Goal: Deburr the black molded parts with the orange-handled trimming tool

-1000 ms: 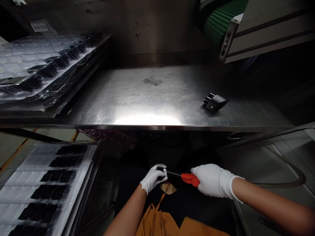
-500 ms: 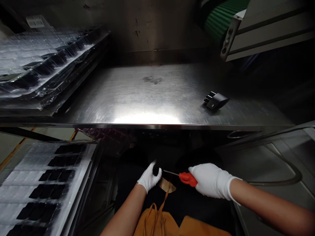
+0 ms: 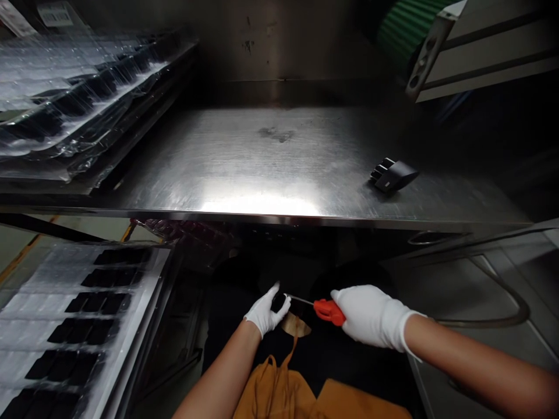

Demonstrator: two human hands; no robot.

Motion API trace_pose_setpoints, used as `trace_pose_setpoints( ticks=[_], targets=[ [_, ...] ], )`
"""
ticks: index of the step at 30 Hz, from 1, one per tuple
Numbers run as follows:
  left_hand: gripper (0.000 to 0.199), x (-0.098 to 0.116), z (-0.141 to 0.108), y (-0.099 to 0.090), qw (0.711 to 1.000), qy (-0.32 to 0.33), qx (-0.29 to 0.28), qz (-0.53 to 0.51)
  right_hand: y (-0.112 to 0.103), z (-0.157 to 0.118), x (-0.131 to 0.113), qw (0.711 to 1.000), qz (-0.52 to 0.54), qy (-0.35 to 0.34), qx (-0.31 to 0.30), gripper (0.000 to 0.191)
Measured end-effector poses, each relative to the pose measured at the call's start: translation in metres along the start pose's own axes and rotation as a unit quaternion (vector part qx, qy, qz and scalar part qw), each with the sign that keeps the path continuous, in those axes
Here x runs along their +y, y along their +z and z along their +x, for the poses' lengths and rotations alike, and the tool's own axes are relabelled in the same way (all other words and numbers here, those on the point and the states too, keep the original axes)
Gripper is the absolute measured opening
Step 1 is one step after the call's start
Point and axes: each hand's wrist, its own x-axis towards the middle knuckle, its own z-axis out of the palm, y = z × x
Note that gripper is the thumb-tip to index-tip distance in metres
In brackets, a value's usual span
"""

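My left hand [image 3: 266, 311], in a white glove, is closed around a small black part [image 3: 278, 301] that mostly vanishes against the dark background. In my right hand [image 3: 373, 317], also gloved, is a red air blow gun [image 3: 328, 311]. Its thin metal nozzle [image 3: 301, 299] points left, with the tip at or very close to the black part. Both hands are below the table's front edge, over my lap. On the steel table [image 3: 244, 157], toward the right, lies a black plastic piece [image 3: 394, 175] with short prongs on its left side.
Clear plastic trays [image 3: 105, 87] are stacked at the table's left. Below them at lower left, another tray stack [image 3: 35, 302] holds rows of black parts. A metal frame [image 3: 480, 52] and a green ribbed belt [image 3: 408, 29] occupy the upper right. A grey panel [image 3: 476, 291] stands at right.
The view has shifted slightly, so the table piece appears farther right. My right hand and the blow gun are a little nearer my left hand, which still holds the black part.
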Motion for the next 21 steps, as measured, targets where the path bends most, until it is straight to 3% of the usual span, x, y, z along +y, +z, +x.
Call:
trace_pose_setpoints(
  ticks=[4, 8, 12, 16, 21],
  targets=[
    [0.032, 0.0, -0.005, -0.003, 0.998, -0.02, -0.03, -0.06, -0.001, 0.0, -0.003, 0.998, -0.011, -0.018, -0.06, 0.026],
    [0.029, 0.006, -0.011, -0.003, 0.991, -0.041, -0.045, -0.119, 0.002, 0.001, -0.001, 1.0, 0.007, 0.001, -0.01, 0.025],
    [0.017, 0.015, -0.008, 0.0, 0.981, -0.084, -0.022, -0.173, 0.007, 0.002, 0.002, 0.999, 0.015, -0.003, -0.052, 0.024],
    [0.016, 0.012, -0.003, 0.002, 0.977, -0.085, -0.002, -0.194, 0.007, 0.001, 0.002, 1.0, 0.015, 0.0, -0.016, 0.024],
    [0.018, 0.007, -0.005, 0.007, 0.974, -0.079, 0.005, -0.211, 0.008, 0.002, 0.003, 0.999, 0.028, -0.018, -0.012, 0.022]
  ],
)
